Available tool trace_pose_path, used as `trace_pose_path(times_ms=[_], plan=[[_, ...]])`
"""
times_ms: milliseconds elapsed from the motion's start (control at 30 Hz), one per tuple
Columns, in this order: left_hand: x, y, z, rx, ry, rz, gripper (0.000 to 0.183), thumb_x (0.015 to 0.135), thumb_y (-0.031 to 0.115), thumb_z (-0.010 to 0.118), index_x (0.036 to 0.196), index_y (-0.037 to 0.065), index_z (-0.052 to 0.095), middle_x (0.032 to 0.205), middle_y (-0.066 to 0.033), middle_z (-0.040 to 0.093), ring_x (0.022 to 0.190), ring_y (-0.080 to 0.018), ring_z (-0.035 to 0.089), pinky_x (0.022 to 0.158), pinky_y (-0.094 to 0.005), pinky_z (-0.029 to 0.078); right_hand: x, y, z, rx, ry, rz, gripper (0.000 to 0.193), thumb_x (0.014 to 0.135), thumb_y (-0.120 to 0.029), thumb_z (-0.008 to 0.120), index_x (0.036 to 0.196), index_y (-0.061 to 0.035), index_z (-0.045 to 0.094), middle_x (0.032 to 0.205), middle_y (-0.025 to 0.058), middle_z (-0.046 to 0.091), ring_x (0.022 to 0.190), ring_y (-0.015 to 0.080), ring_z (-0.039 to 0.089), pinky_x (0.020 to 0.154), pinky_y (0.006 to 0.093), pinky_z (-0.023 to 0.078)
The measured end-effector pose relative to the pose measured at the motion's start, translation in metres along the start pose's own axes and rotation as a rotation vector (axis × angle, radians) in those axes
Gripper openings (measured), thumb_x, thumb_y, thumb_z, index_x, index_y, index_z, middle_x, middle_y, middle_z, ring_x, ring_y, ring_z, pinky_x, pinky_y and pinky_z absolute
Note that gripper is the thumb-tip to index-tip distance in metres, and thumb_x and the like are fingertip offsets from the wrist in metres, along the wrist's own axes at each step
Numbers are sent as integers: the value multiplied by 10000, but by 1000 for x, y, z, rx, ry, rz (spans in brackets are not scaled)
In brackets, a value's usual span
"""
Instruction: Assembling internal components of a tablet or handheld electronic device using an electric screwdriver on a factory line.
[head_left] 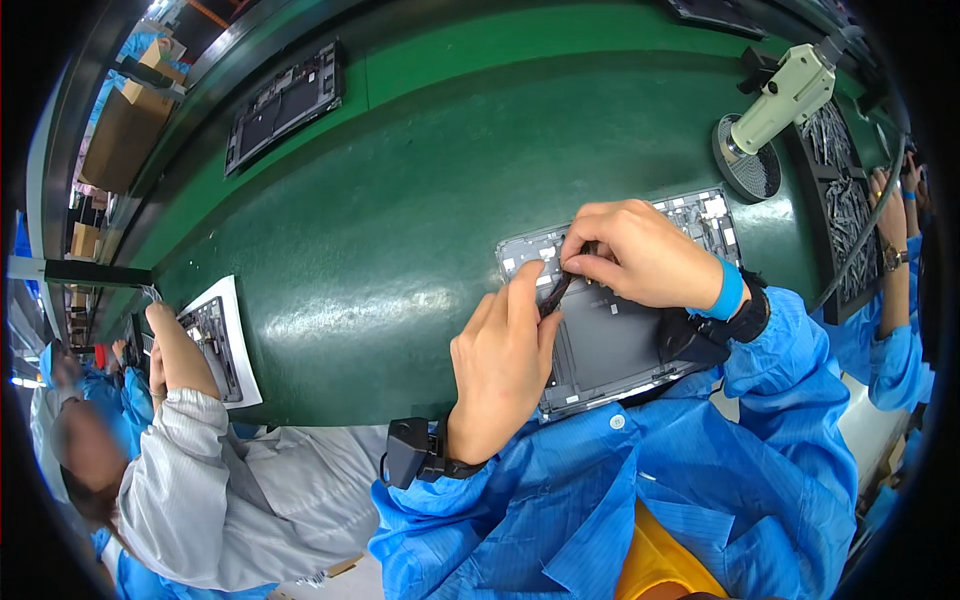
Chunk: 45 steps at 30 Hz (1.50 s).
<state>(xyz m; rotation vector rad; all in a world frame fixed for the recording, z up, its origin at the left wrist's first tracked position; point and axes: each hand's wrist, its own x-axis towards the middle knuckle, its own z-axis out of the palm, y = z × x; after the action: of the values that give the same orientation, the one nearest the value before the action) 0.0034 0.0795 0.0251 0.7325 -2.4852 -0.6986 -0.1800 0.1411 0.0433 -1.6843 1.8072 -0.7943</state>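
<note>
An open laptop chassis, dark grey with silvery inner parts along its far side, lies slightly turned on the green bench in front of me. Over its far left part, my right hand comes in from the right, thumb and forefinger pinched on a thin black cable. My left hand is at the chassis's left edge, thumb and fingers closed on the same cable a little nearer to me. The fingers partly hide the cable's ends. Both wrists carry black strapped devices, and a blue band circles the right wrist.
A pale pistol-shaped tool stands over a round metal dish at the far right. Beside it, a black tray holds many small metal pieces. Another open chassis lies far left. A grey-sleeved person works at left, a blue-sleeved one at right.
</note>
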Motion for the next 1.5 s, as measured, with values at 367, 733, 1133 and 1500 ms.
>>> trace_pose_path(times_ms=[367, 733, 1133, 1500], plan=[[3, -4, 5, -78, 15, 43, 483, 691, -18, 705, 1130, 63, 520, 663, -36, 562, 536, -133, 517, 490, -265, 422, 12, 10, -2, 61, -135, -153, 94, 792, -51, 621, 867, 1, 642, 786, 112, 637, 663, 244, 621, 602, 318, 491], [15, -16, -1, -257, 59, -135, 144, 776, 34, 681, 902, -5, 622, 715, -64, 583, 529, -120, 479, 454, -267, 363, 13, 12, -6, 520, -158, 237, 154, 841, -108, 607, 892, 34, 642, 736, 60, 657, 552, 74, 584, 444, 204, 491], [3, -37, 7, 95, 240, 368, 163, 654, 21, 684, 804, 56, 631, 796, -6, 592, 681, -152, 577, 491, -269, 474, 14, 6, 10, 763, -149, 336, 130, 824, -87, 657, 901, 18, 646, 754, 51, 657, 499, 44, 537, 430, 184, 449], [-4, -46, 0, -287, 93, 65, 443, 591, 71, 820, 979, 45, 607, 1028, -58, 606, 720, -150, 555, 467, -220, 418, 16, -2, 7, 475, -259, 241, 65, 788, -59, 667, 834, -14, 658, 659, 41, 634, 430, 65, 521, 401, 208, 410]])
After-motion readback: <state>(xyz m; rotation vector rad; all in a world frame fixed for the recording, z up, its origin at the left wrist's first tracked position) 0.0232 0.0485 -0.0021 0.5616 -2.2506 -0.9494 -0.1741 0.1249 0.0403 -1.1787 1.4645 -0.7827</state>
